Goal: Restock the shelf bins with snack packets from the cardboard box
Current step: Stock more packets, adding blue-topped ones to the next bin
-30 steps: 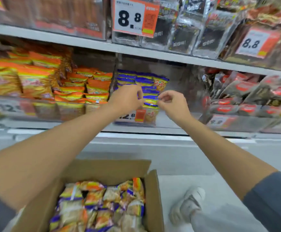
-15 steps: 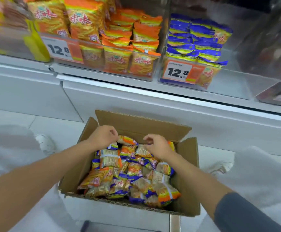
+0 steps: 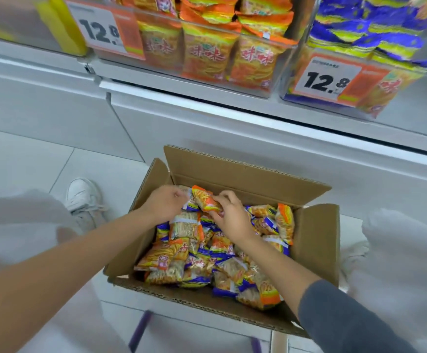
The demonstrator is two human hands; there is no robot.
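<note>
An open cardboard box (image 3: 316,240) on the floor holds several orange and blue snack packets (image 3: 194,261). Both my hands are inside its far end. My right hand (image 3: 230,215) pinches an orange packet (image 3: 204,198) lifted slightly above the pile. My left hand (image 3: 165,202) has its fingers curled on a blue-edged packet (image 3: 191,204) right beside it. Above, a clear shelf bin (image 3: 271,70) is filled with orange packets, and a second bin (image 3: 296,72) to its right holds blue and yellow packets (image 3: 365,34).
Orange price tags reading 12.8 (image 3: 103,31) hang on the bin fronts. The white shelf base (image 3: 232,138) stands just behind the box. My white shoe (image 3: 82,194) is left of the box, and pale trouser knees flank it on both sides.
Both hands came down from the blue shelf bin into the box. The view dropped to the box, and the right hand has picked up an orange packet.
</note>
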